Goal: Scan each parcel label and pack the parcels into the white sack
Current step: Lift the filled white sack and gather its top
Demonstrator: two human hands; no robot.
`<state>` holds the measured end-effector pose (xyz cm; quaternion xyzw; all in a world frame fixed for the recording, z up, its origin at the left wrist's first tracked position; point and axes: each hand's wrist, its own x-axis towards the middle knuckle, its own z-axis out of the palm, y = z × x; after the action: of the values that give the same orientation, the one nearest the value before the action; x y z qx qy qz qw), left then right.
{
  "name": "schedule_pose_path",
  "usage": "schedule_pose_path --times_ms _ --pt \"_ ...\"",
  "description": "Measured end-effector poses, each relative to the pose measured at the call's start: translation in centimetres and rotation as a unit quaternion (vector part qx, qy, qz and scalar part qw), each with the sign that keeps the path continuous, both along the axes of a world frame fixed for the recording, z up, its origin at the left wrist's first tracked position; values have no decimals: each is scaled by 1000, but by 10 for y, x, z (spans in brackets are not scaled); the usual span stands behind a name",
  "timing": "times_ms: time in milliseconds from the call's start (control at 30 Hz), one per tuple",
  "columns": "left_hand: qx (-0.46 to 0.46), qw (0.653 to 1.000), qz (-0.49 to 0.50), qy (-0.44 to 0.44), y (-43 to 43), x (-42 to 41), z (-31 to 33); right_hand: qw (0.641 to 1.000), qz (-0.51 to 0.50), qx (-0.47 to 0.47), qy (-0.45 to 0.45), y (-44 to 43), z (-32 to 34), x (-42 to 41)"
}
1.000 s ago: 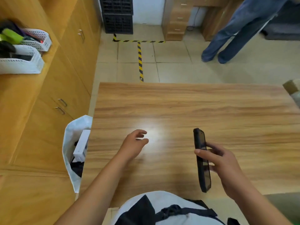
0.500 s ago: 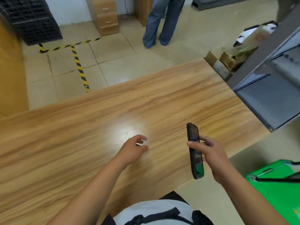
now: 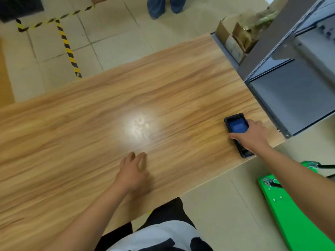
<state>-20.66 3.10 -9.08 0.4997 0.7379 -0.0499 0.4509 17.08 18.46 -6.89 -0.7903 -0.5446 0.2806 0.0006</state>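
Observation:
A black handheld scanner (image 3: 235, 126) with a lit blue screen lies flat on the wooden table (image 3: 90, 115) near its right end. My right hand (image 3: 252, 134) lies over the scanner's lower half, thumb on one side and fingers on the other, gripping it. My left hand (image 3: 133, 173) rests on the table near the front edge with its fingers loosely bent and nothing in it. No parcel and no white sack are in view.
A grey metal shelf unit (image 3: 290, 91) stands against the table's right end, with open cardboard boxes (image 3: 235, 40) behind it. A green pallet truck (image 3: 290, 205) sits on the floor at lower right. A person's legs (image 3: 163, 5) stand beyond the table, near yellow-black floor tape (image 3: 69, 51).
My view has swung right, so the white sack at the table's left has left the frame. My right hand has carried the scanner from upright to flat on the table's right end.

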Motion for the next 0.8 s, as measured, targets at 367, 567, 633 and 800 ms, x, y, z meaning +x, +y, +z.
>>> schedule_pose_path --times_ms 367,567,633,800 --pt "-24 997 -22 72 -12 18 -8 993 88 -1 -80 35 -26 12" --pt "-1 1000 13 21 -11 5 -2 990 84 -21 -110 36 -24 3" --pt "14 998 63 -6 -11 -5 2 987 83 -34 -133 36 -17 -7" --pt "56 979 188 -51 -21 -47 16 980 149 23 -134 26 7 -74"
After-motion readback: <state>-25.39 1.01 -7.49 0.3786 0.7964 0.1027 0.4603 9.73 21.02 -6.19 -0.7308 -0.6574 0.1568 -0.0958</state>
